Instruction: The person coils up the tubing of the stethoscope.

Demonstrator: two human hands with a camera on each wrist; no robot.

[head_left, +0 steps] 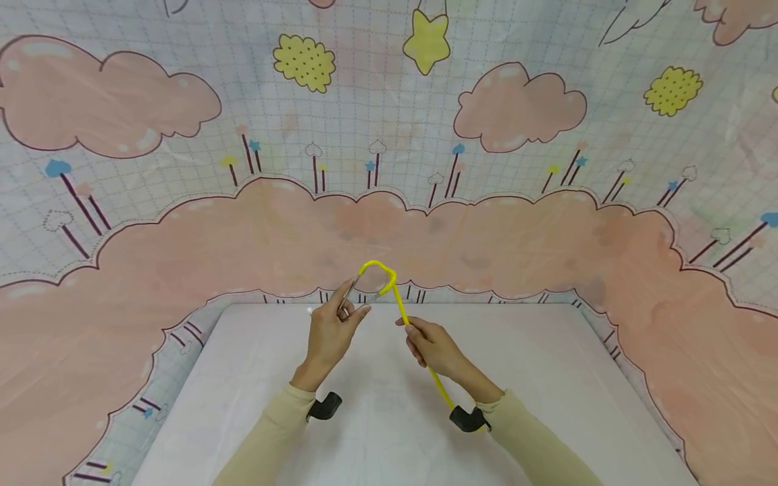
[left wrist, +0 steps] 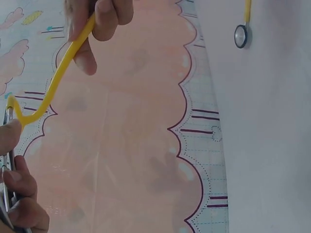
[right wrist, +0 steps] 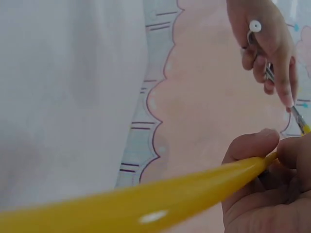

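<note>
**Stethoscope (head_left: pixel 401 304) raised between two hands, just below the middle of the frame**

Patterned cloth (head_left: pixel 365 233) takes up the top half of the head view and runs down both sides; the white table (head_left: pixel 243 358) fills the lower middle. The stethoscope is held up at the centre, with its yellow tube (head_left: pixel 440 388) slanting toward the lower right. That slant probably calls for a little slack, so the tube doesn't twist or drag on the sleeve (head_left: pixel 541 445).

Left of centre, the left hand (head_left: pixel 331 331) grasps the metal ear tubes (right wrist: pixel 297 116), fingers curled. A light hold should do, as squeezing could spring them awkwardly. Right of centre, the right hand (head_left: pixel 434 347) pinches the tube between thumb and fingers, below the yellow loop (head_left: pixel 373 262); a grip nearer the loop would likely steer it better.

Low in the frame, a black wrist mount (head_left: pixel 467 419) overlaps the tube's lower run, a likely snag worth lifting clear of. At the upper right of the left wrist view hangs the round chestpiece (left wrist: pixel 241 36); slow moves should limit its swing. Smallest, the white ear tip (right wrist: pixel 255 26) at the upper right of the right wrist view is best left unpressed.
</note>
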